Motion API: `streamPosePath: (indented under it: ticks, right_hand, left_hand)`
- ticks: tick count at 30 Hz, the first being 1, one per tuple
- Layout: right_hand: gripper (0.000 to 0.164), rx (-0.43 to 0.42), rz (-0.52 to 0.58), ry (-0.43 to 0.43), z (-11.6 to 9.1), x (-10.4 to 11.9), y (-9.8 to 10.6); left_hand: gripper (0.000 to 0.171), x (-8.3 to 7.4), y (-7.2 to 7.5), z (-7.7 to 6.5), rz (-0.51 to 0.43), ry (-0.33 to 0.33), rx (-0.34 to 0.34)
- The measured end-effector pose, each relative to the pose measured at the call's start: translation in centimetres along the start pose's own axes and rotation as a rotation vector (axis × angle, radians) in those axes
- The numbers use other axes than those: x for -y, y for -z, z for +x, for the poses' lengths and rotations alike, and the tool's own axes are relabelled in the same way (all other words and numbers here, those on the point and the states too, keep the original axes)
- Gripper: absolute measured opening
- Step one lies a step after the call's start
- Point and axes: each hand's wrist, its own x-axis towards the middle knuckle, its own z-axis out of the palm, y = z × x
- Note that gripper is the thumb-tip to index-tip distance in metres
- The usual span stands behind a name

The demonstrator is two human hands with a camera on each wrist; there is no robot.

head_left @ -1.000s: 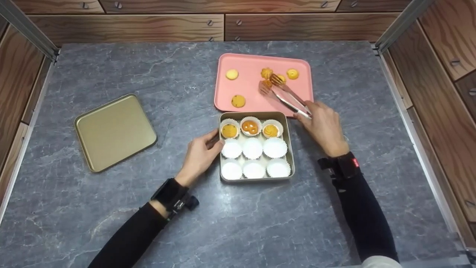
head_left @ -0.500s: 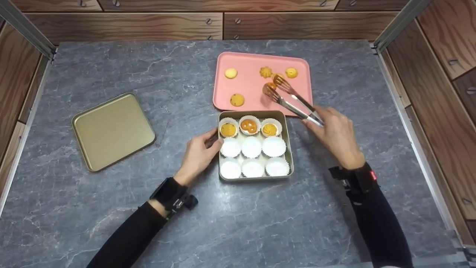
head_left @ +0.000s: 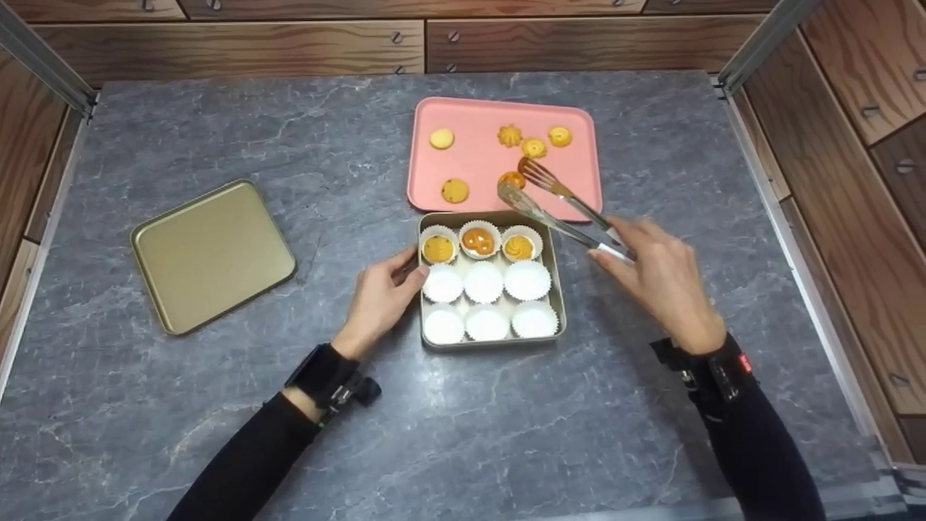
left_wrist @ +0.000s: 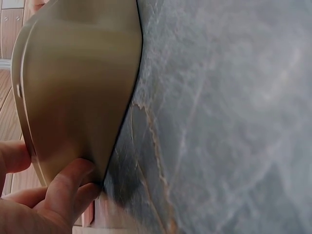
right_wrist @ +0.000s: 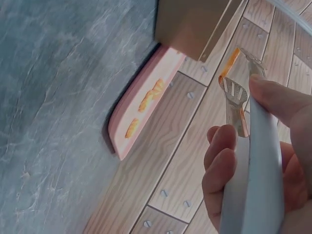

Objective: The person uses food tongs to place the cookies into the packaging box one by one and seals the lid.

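Note:
Metal tongs [head_left: 571, 210] are in my right hand [head_left: 662, 278], thumb on one arm and fingers on the other. Between their tips is a glossy orange pretzel-shaped cookie [right_wrist: 229, 66], raised off the tray in the right wrist view. My left hand [head_left: 383, 297] grips the left wall of a gold square tin [head_left: 492, 346], thumb at the rim and fingers against the outside. White paper cups [head_left: 483, 282] line the tin in rows. The back row holds a speckled round cookie [head_left: 438, 250], a pretzel-shaped cookie [head_left: 478, 242] and a swirl cookie [head_left: 518, 247]; the nearer cups hold nothing.
Behind the tin lies a pink tray [head_left: 477, 163] with several cookies, including a pale round one [head_left: 441, 139], a speckled one [head_left: 455, 190] and a flower-shaped one [head_left: 509, 135]. A gold lid [head_left: 213, 257] lies on the grey marbled table [head_left: 325, 449] at the left.
The right hand has drawn back toward the right and nearer the body. The tongs have brought the pretzel-shaped cookie away from the other cookies toward the tin. The left hand stays on the tin.

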Motion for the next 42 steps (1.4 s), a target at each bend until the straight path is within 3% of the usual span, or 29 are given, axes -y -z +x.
streamPosePath:
  ticks: [4,10,17,27,42]
  right_hand:
    - [0.052,0.023,0.010,0.014,-0.4,0.5,0.0]
    - [0.053,0.048,0.000,0.047,-1.3,1.0,0.1]
    - [0.054,0.071,-0.013,0.088,-2.1,1.4,0.0]
    - [0.055,0.168,0.075,0.186,-2.4,2.7,-1.2]
    - [0.054,0.286,0.049,0.260,-1.8,4.2,-1.7]
  left_hand:
    - [0.053,0.1,0.3,-0.1,-0.008,0.004,0.008]
    - [0.058,0.1,0.3,0.2,-0.133,0.075,0.036]
    - [0.054,0.1,0.0,0.7,-0.255,0.139,0.020]
    - [0.054,0.2,0.2,0.5,-0.356,0.176,0.035]
    - [0.053,0.3,0.1,0.4,-0.343,0.171,0.033]
